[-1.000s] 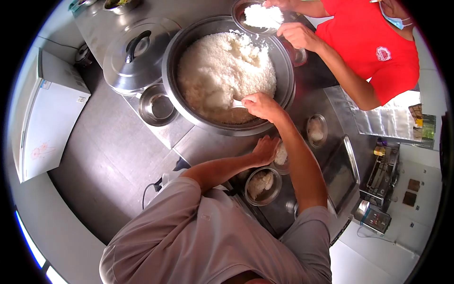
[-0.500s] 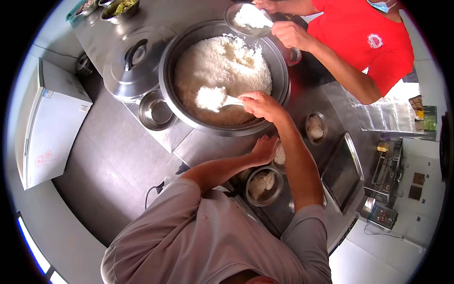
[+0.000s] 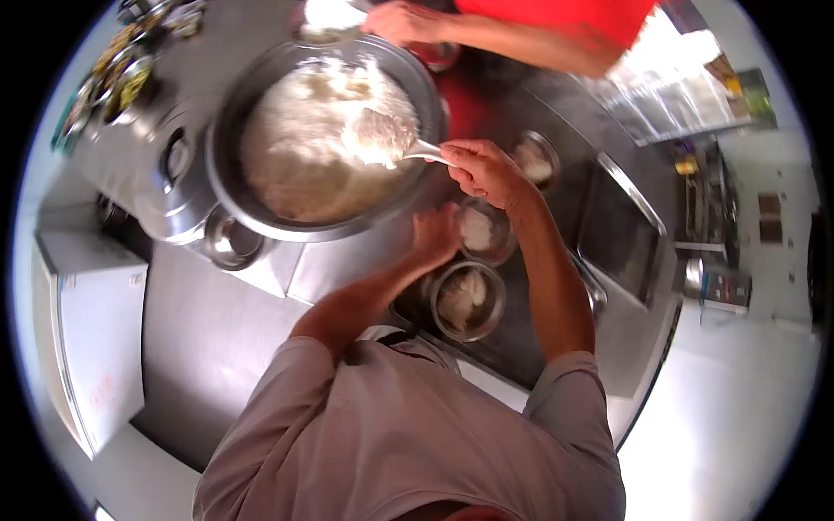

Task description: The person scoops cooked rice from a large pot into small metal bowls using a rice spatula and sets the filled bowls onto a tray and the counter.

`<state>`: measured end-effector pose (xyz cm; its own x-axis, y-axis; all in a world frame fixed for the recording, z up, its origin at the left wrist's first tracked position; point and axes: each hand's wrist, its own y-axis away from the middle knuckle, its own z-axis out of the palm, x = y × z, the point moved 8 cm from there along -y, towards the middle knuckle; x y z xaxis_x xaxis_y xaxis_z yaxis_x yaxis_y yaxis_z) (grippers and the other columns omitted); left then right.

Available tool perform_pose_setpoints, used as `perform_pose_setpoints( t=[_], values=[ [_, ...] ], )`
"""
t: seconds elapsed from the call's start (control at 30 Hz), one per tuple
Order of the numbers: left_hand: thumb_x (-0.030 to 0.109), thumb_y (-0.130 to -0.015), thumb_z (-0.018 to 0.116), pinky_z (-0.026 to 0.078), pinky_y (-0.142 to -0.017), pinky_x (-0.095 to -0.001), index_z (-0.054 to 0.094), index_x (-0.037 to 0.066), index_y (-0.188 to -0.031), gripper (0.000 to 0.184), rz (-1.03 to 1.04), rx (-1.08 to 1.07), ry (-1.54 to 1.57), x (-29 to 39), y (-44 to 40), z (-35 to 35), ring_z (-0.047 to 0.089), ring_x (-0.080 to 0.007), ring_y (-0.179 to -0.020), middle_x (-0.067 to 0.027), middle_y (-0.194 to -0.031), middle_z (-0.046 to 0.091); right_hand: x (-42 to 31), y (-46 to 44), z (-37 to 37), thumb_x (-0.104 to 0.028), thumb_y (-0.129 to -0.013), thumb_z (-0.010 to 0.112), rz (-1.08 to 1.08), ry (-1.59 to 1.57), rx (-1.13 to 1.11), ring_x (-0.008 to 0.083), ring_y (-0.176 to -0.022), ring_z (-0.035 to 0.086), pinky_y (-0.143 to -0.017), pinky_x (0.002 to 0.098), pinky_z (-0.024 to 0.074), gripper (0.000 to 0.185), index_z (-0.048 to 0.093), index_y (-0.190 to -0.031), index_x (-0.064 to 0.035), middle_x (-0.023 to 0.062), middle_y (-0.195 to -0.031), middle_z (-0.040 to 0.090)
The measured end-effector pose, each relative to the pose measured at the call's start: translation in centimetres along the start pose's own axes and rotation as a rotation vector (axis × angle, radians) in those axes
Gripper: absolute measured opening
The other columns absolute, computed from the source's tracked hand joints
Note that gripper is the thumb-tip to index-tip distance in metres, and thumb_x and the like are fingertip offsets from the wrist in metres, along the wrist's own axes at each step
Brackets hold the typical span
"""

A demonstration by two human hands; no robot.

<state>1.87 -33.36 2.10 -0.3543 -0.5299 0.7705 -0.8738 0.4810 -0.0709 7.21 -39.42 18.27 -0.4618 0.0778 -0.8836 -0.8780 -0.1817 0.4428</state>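
My right hand (image 3: 485, 171) is closed around the handle of a rice paddle (image 3: 423, 150). A heap of cooked rice (image 3: 380, 137) sits on the paddle, over the right side of a large round pot (image 3: 224, 187) of rice. Close to the pot's lower right, my left hand (image 3: 439, 231) grips the left rim of a clear bowl (image 3: 499, 247) with rice in it; its fingers are blurred. Another bowl (image 3: 498, 317) with rice stands just below, nearer my body. Beyond my right wrist is a further bowl (image 3: 549, 156) holding rice.
Across the pot, a person in a red shirt (image 3: 565, 17) holds a bowl and a white scoop. A metal tray (image 3: 621, 230) lies to the right. Left of the pot are a lid (image 3: 178, 204) and a small metal pan (image 3: 233, 243). A white refrigerator (image 3: 100, 330) stands at far left.
The loaded paddle has moved from the pot's near middle toward its right side, with my right hand nearer the bowls. My left hand stays at the bowl. The whole view has shifted.
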Motion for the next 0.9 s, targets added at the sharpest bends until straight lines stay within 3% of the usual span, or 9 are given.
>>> perform_pose_setpoints(
  t=[0.2, 0.3, 0.37, 0.43, 0.6, 0.67, 0.7, 0.77, 0.9],
  values=[
    [0.022, -0.086, 0.068, 0.047, -0.086, -0.0568, 0.066, 0.008, -0.116, 0.033, -0.043, -0.067, 0.161, -0.4, -0.2, -0.2, 0.067, -0.0408, -0.097, -0.0187, -0.098, 0.071, 4.7, 11.7, -6.9, -0.027, -0.105, 0.056, 0.003, -0.080, 0.352, 0.0029, -0.051, 0.031, -0.044, 0.0211, 0.0239, 0.032, 0.065, -0.123, -0.0024, -0.0062, -0.067, 0.043],
    [0.022, -0.086, 0.067, 0.053, -0.085, -0.0484, 0.069, 0.007, -0.112, 0.030, -0.032, -0.072, 0.083, -0.5, -0.6, 0.0, 0.070, -0.0380, -0.092, -0.0181, -0.095, 0.073, 9.3, 16.4, -9.8, -0.027, -0.104, 0.056, 0.067, -0.068, 0.494, 0.0026, -0.050, 0.033, -0.042, 0.0215, 0.0232, 0.032, 0.066, -0.122, -0.0031, -0.0053, -0.067, 0.045],
    [0.021, -0.087, 0.066, 0.053, -0.085, -0.0487, 0.069, 0.007, -0.113, 0.030, -0.047, -0.091, 0.096, -0.4, -0.7, 0.1, 0.071, -0.0378, -0.091, -0.0178, -0.093, 0.073, 12.3, 18.6, -11.6, -0.029, -0.102, 0.059, 0.124, 0.014, 0.623, 0.0024, -0.049, 0.035, -0.040, 0.0227, 0.0228, 0.031, 0.069, -0.118, -0.0041, -0.0045, -0.068, 0.048],
    [0.025, -0.085, 0.070, 0.054, -0.079, -0.0462, 0.066, 0.008, -0.120, 0.039, -0.036, -0.075, 0.124, -0.9, -0.8, 0.2, 0.072, -0.0314, -0.085, -0.0120, -0.086, 0.073, 14.7, 19.9, -12.4, -0.030, -0.101, 0.060, 0.153, 0.031, 0.675, 0.0027, -0.049, 0.036, -0.040, 0.0226, 0.0236, 0.031, 0.071, -0.115, -0.0043, -0.0041, -0.068, 0.050],
    [0.027, -0.085, 0.071, 0.055, -0.080, -0.0451, 0.065, 0.007, -0.122, 0.042, -0.024, -0.142, 0.048, -1.5, -1.1, 1.3, 0.072, -0.0306, -0.086, -0.0125, -0.087, 0.073, 18.7, 20.6, -12.9, -0.032, -0.100, 0.061, 0.158, -0.002, 0.756, 0.0030, -0.051, 0.038, -0.042, 0.0214, 0.0273, 0.032, 0.073, -0.110, -0.0042, -0.0050, -0.068, 0.051],
    [0.027, -0.085, 0.070, 0.055, -0.081, -0.0448, 0.064, 0.006, -0.123, 0.043, -0.007, -0.136, 0.045, -1.5, -1.2, 1.2, 0.072, -0.0303, -0.087, -0.0127, -0.087, 0.073, 19.0, 20.3, -12.8, -0.028, -0.100, 0.059, 0.146, 0.145, 0.871, 0.0132, -0.051, 0.054, -0.046, 0.0299, 0.0413, 0.027, 0.074, -0.107, -0.0067, 0.0009, -0.066, 0.057],
    [0.027, -0.085, 0.070, 0.055, -0.081, -0.0448, 0.064, 0.006, -0.123, 0.043, -0.010, -0.143, 0.054, -1.4, -1.1, 1.0, 0.072, -0.0304, -0.087, -0.0126, -0.088, 0.074, 20.0, 19.7, -12.7, -0.028, -0.100, 0.059, 0.146, 0.143, 0.873, 0.0132, -0.051, 0.054, -0.046, 0.0299, 0.0413, 0.027, 0.074, -0.107, -0.0067, 0.0009, -0.066, 0.057],
    [0.026, -0.085, 0.070, 0.055, -0.081, -0.0448, 0.064, 0.005, -0.123, 0.043, -0.012, -0.149, 0.062, -1.2, -1.1, 0.8, 0.072, -0.0304, -0.088, -0.0126, -0.089, 0.074, 16.9, 19.2, -11.3, -0.023, -0.098, 0.059, -0.178, 1.056, 1.053, 0.0319, -0.065, 0.069, -0.058, 0.0451, 0.0528, 0.024, 0.070, -0.114, -0.0084, 0.0117, -0.075, 0.066],
    [0.023, -0.085, 0.069, 0.055, -0.082, -0.0447, 0.063, 0.004, -0.125, 0.044, -0.033, -0.172, 0.078, -0.3, -0.9, -0.1, 0.072, -0.0307, -0.089, -0.0129, -0.091, 0.074, 17.1, 17.3, -7.0, -0.019, -0.096, 0.058, 0.120, 1.291, 0.982, 0.0436, -0.085, 0.070, -0.071, 0.0561, 0.0543, 0.030, 0.062, -0.124, -0.0103, 0.0185, -0.091, 0.069]
  ],
)
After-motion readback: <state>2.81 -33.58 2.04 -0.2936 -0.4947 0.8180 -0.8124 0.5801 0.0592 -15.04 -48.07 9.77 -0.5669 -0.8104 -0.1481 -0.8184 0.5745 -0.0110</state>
